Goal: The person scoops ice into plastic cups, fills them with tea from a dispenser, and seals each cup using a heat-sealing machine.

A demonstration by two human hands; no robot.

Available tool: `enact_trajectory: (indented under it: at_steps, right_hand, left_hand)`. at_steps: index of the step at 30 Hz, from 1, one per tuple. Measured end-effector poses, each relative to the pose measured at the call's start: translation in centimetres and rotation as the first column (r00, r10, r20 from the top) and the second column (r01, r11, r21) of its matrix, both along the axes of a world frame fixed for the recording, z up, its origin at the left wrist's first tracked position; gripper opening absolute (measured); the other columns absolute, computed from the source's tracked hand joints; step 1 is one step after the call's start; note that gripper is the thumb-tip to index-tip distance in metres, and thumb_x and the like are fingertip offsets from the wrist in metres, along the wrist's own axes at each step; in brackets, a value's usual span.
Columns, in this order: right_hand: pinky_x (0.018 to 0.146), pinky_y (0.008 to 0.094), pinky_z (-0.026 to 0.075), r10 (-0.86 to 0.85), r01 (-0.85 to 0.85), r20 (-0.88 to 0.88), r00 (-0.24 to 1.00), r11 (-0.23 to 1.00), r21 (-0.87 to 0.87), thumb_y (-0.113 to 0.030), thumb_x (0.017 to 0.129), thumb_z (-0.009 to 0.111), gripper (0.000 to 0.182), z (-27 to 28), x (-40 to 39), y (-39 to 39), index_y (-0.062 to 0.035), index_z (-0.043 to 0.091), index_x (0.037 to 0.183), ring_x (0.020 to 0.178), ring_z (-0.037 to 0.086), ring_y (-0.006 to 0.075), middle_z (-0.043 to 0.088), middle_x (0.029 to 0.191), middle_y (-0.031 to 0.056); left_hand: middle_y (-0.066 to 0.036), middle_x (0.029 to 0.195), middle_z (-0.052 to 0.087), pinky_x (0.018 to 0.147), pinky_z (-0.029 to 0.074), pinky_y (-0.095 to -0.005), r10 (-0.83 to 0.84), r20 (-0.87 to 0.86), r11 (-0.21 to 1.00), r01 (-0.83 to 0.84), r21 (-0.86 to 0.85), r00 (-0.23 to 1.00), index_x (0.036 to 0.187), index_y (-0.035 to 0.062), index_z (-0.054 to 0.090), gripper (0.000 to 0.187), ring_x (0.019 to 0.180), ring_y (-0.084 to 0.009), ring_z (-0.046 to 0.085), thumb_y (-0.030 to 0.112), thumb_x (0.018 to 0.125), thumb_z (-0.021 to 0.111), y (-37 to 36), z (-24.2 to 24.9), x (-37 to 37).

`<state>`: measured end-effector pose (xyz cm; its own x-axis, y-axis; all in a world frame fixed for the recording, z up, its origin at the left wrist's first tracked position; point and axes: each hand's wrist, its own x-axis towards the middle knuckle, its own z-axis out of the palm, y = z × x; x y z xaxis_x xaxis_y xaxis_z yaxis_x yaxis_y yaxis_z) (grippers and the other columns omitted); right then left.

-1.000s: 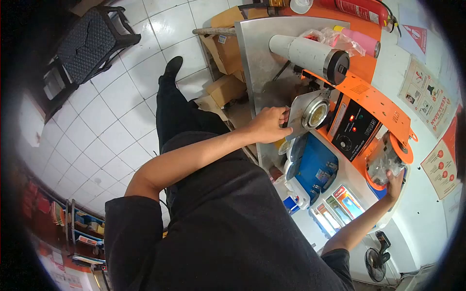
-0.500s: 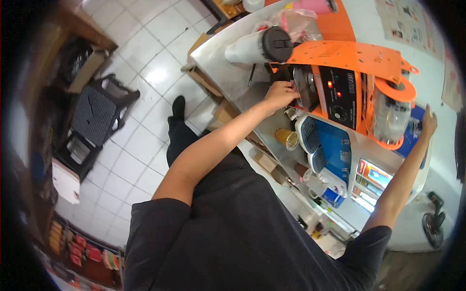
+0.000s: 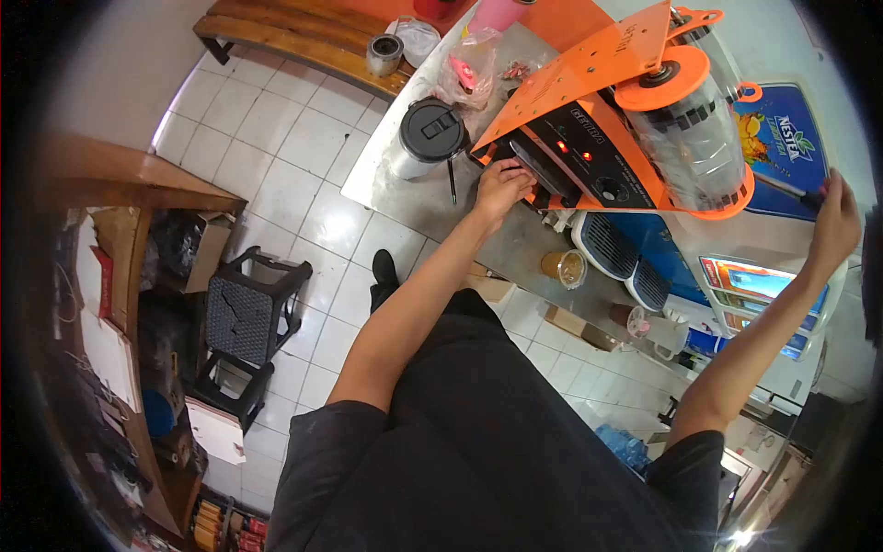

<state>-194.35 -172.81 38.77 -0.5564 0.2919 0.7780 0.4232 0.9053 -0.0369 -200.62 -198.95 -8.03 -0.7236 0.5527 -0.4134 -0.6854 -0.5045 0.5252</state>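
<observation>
An orange cup-sealing machine [image 3: 589, 156] with a black control panel and two lit red lights stands on the counter. At its lower front is a dark sliding tray [image 3: 543, 172], and the curled fingers of my left hand [image 3: 501, 193] are on its edge. A roll of clear film [image 3: 694, 147] is mounted on the machine's side. Out to the right, my right hand [image 3: 835, 225] is closed round the black grip of a metal lever [image 3: 780, 186]. Beside my left hand stand a cup with a black lid [image 3: 432, 133] and a thin black stick [image 3: 452, 182].
The metal counter [image 3: 515, 244] carries a cup of amber drink [image 3: 564, 268], drip trays [image 3: 607, 247] and a plastic bag [image 3: 469, 74]. Behind is a drink dispenser [image 3: 782, 138]. A black step stool [image 3: 241, 317] stands on the tiled floor, near a wooden bench [image 3: 294, 41].
The view has shifted and turned, showing more floor and the bench. My left hand is still at the tray, whose inner metal part no longer shows. The lever grip at my right hand is now visible.
</observation>
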Motion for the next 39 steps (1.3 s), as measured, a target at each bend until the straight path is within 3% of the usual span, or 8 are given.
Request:
enact_trajectory:
  at_steps: [6, 12, 22, 27, 32, 35, 36, 39]
  right_hand:
    - [0.066, 0.0289, 0.048, 0.25, -0.317, -0.633, 0.733, 0.948, 0.008, -0.005, 0.088, 0.064, 0.012, -11.7, 8.1, -11.5, 0.0039, 0.069, 0.081, 0.067, 0.058, 0.0147, 0.063, 0.077, 0.0083]
    - [0.096, 0.0507, 0.043, 0.335, -0.336, 0.027, 0.942, 0.94, 0.054, -0.014, 0.079, 0.063, 0.004, -24.2, 16.9, -21.5, -0.0137, 0.066, 0.083, 0.082, 0.052, 0.0256, 0.053, 0.07, 0.0041]
    - [0.095, 0.052, 0.044, 0.403, -0.393, -0.16, 0.901, 0.915, 0.092, -0.013, 0.078, 0.065, 0.006, -23.4, 14.7, -19.5, -0.0085, 0.065, 0.082, 0.085, 0.053, 0.0273, 0.059, 0.076, 0.0048]
    - [0.061, 0.0404, 0.042, 0.44, -0.326, -0.205, 0.874, 0.845, 0.423, -0.005, 0.081, 0.069, 0.007, -11.4, 6.4, -10.5, -0.0056, 0.062, 0.079, 0.063, 0.053, 0.0295, 0.058, 0.068, 0.0079]
    - [0.098, 0.0495, 0.044, -0.023, 0.008, 0.18, 0.983, 0.996, 0.084, -0.015, 0.094, 0.047, 0.035, -0.9, -2.2, -5.3, 0.0093, 0.054, 0.119, 0.109, 0.058, 0.0413, 0.059, 0.112, 0.0313]
    - [0.097, 0.0489, 0.041, 0.379, -0.401, 0.232, 0.896, 0.915, 0.052, -0.029, 0.09, 0.06, 0.054, -6.3, -3.4, -7.2, -0.0013, 0.04, 0.131, 0.11, 0.054, 0.0406, 0.047, 0.125, 0.0194]
    - [0.082, 0.05, 0.046, 0.504, -0.525, 0.146, 0.851, 0.814, 0.25, -0.031, 0.085, 0.07, 0.037, -10.3, -1.6, -10.7, -0.0006, 0.066, 0.106, 0.089, 0.061, 0.0347, 0.064, 0.096, 0.012]
    - [0.108, 0.051, 0.037, 0.244, -0.309, 0.278, 0.929, 0.925, 0.221, -0.05, 0.075, 0.079, 0.088, -14.7, -0.6, -16.5, 0.0002, 0.047, 0.14, 0.127, 0.047, 0.0433, 0.055, 0.132, 0.0231]
  left_hand:
    - [-0.016, 0.121, 0.061, 0.092, 0.058, -0.0354, 0.032, -0.022, 0.998, -0.033, -0.059, 0.999, 0.126, -0.0026, 0.044, 0.037, 0.104, -0.0239, 0.068, -0.002, 0.094, 0.061, 0.6, 0.4, -0.2]
    - [-0.016, 0.116, 0.064, 0.091, 0.058, -0.0341, -0.015, -0.024, 0.998, 0.014, -0.063, 1.0, 0.124, -0.0028, 0.048, 0.035, 0.105, -0.0239, 0.068, 0.0, 0.093, 0.063, 0.2, 0.3, 0.1]
    - [-0.014, 0.111, 0.065, 0.095, 0.057, -0.0364, -0.085, 0.013, 0.996, 0.085, 0.032, 0.996, 0.127, 0.0015, 0.04, 0.042, 0.105, -0.026, 0.069, -0.005, 0.09, 0.06, 0.0, 0.0, -1.1]
    - [-0.013, 0.112, 0.064, 0.099, 0.056, -0.0392, -0.125, -0.044, 0.992, 0.125, 0.006, 0.991, 0.115, 0.0056, 0.046, 0.028, 0.113, -0.0289, 0.066, -0.004, 0.092, 0.059, -0.2, 0.7, -0.9]
    - [-0.015, 0.111, 0.065, 0.096, 0.058, -0.0393, -0.141, -0.029, 0.989, 0.142, 0.044, 0.99, 0.112, 0.0065, 0.046, 0.029, 0.112, -0.0298, 0.066, -0.005, 0.09, 0.061, -0.4, 0.2, -1.1]
    - [-0.015, 0.116, 0.062, 0.097, 0.057, -0.0397, -0.156, 0.044, 0.978, 0.148, 0.144, 0.987, 0.114, 0.0066, 0.044, 0.035, 0.114, -0.0308, 0.065, -0.007, 0.087, 0.062, -0.7, -0.1, -1.5]
    - [-0.016, 0.121, 0.06, 0.098, 0.056, -0.0403, -0.147, 0.006, 0.984, 0.145, 0.103, 0.989, 0.116, 0.0063, 0.043, 0.038, 0.117, -0.0309, 0.063, -0.008, 0.086, 0.062, -0.7, 0.2, -1.2]
    - [-0.017, 0.13, 0.053, 0.101, 0.053, -0.041, -0.144, -0.01, 0.988, 0.144, 0.048, 0.99, 0.121, 0.0049, 0.043, 0.046, 0.123, -0.0305, 0.059, -0.01, 0.083, 0.064, -0.6, -0.2, -0.7]
